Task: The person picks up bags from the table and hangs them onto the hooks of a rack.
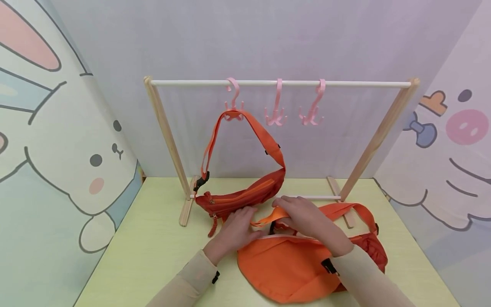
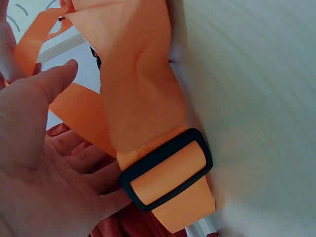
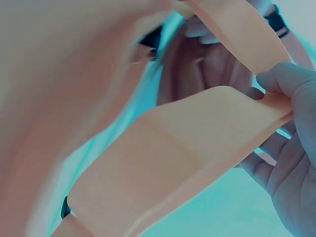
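Note:
An orange sling bag (image 1: 285,266) lies on the table in the head view. Its orange strap (image 3: 173,133) is pinched between the thumb and fingers of my right hand (image 1: 301,215), raised above the bag. My left hand (image 1: 238,228) is beside the strap, thumb apart and fingers extended; in the left wrist view they pass behind the wide strap with its black slider buckle (image 2: 168,170). A red sling bag (image 1: 245,194) hangs by its orange strap from the left pink hook (image 1: 234,96), its body just beyond my left hand.
The white rod (image 1: 192,82) of a wooden-legged rack also carries a middle pink hook (image 1: 276,111) and a right pink hook (image 1: 312,108). Dark red quilted fabric (image 1: 372,247) and an orange strap loop (image 1: 362,211) lie right of my right hand. Cartoon-printed walls surround the table (image 1: 145,251).

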Action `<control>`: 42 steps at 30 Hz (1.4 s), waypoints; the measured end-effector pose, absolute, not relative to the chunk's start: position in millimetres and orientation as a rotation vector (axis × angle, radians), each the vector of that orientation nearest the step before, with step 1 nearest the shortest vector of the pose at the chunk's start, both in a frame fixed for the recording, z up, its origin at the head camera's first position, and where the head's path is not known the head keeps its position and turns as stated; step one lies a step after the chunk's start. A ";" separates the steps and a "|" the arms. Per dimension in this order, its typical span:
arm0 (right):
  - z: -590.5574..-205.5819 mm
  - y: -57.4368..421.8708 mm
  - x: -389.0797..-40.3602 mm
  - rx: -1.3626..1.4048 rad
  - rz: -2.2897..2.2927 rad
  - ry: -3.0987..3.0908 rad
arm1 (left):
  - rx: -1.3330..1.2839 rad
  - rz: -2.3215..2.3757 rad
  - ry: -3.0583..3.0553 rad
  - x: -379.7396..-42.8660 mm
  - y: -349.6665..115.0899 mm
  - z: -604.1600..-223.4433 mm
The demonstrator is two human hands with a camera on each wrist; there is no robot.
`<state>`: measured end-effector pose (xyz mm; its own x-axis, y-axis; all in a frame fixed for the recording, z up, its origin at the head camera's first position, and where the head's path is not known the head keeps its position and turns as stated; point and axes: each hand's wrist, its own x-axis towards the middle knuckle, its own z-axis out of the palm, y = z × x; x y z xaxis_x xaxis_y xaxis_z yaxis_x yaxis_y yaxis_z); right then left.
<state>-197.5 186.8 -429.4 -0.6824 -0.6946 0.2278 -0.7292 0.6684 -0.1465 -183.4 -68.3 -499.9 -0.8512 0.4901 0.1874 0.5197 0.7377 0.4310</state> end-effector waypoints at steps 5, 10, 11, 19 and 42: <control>-409.9 186.5 -186.7 1.199 0.355 -2.689 | -0.844 -0.688 -2.896 -184.7 -66.7 -501.0; -390.7 188.3 -177.8 1.197 0.394 -2.651 | -0.849 -0.611 -2.895 -184.9 -67.4 -501.8; -387.4 188.8 -176.5 1.193 0.410 -2.646 | -0.852 -0.606 -2.895 -184.7 -67.5 -501.5; -370.1 193.3 -170.3 1.183 0.579 -2.625 | -0.930 -0.635 -2.866 -181.8 -66.4 -492.9; -337.8 168.5 -176.2 1.222 0.661 -2.470 | -0.772 -1.443 -2.293 -168.6 -58.1 -402.5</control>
<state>-176.2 168.5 -337.8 -0.5898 -0.6632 0.4607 -0.8047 0.5305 -0.2665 -168.6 -58.1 -402.5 -0.8017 0.2712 0.5327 0.5976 0.3427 0.7249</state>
